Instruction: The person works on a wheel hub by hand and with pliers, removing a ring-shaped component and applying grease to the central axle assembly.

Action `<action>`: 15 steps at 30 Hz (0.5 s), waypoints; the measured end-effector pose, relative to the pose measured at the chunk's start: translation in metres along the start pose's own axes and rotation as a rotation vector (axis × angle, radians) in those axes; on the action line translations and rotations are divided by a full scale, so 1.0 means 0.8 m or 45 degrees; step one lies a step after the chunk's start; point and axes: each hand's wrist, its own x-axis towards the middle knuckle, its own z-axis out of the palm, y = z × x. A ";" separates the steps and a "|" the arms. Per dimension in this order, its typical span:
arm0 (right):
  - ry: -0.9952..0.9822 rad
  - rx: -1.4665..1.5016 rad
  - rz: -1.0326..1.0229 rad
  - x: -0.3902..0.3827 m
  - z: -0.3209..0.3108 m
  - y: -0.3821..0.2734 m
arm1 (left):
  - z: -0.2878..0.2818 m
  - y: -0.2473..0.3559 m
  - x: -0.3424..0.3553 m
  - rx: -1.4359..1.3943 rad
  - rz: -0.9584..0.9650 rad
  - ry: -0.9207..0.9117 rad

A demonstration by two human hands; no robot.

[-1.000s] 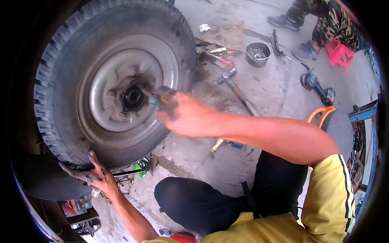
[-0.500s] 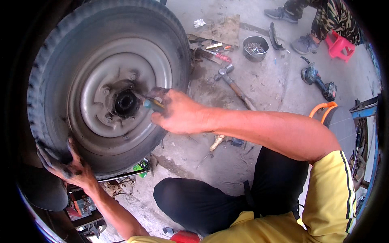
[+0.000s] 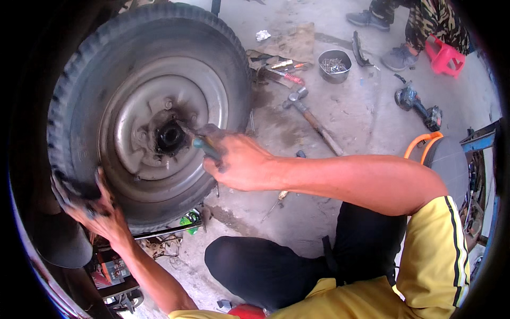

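- Left hand (image 3: 98, 210): fingers spread wide, thumb on the sidewall, fingertips out by the tread; we see it at the lower left edge of the wheel (image 3: 149, 112).
- Wheel itself: upright but leaning, black tyre, dull grey disc. What bears its weight we cannot tell.
- Hub (image 3: 170, 137): dark, looks greasy, middle of the disc.
- Green packet (image 3: 190, 221): just below the wheel's lower right edge.
- Tool with teal handle (image 3: 205, 147): slim end aimed at the hub; too blurred for us to say whether it touches.
- Right hand (image 3: 238, 159): clenched round that handle, in front of the disc's right edge.
- Pale-handled tool (image 3: 283, 195): partly under the right forearm, on the floor (image 3: 348, 103).
- Red-handled tool (image 3: 294, 79): beyond the wheel's right edge.
- Hammer (image 3: 317, 126): wooden handle slanting toward the forearm.
- Metal bowl (image 3: 336, 78): we make out small metal pieces inside.
- Co-worker's shoe (image 3: 399, 58): toward the floor's far right corner in view, beside a pink stool (image 3: 445, 57).
- Cordless power tool (image 3: 419, 108): nearer the floor's right edge in view.
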 end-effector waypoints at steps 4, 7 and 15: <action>0.034 -0.002 -0.025 0.009 0.007 0.009 | -0.024 -0.016 -0.078 0.141 -0.153 -0.131; -0.076 -0.048 -0.006 0.018 -0.005 0.016 | -0.027 -0.023 -0.127 -0.017 -0.550 -0.141; -0.125 0.181 0.103 0.015 -0.013 0.013 | -0.030 -0.026 -0.208 -0.111 -0.891 -0.407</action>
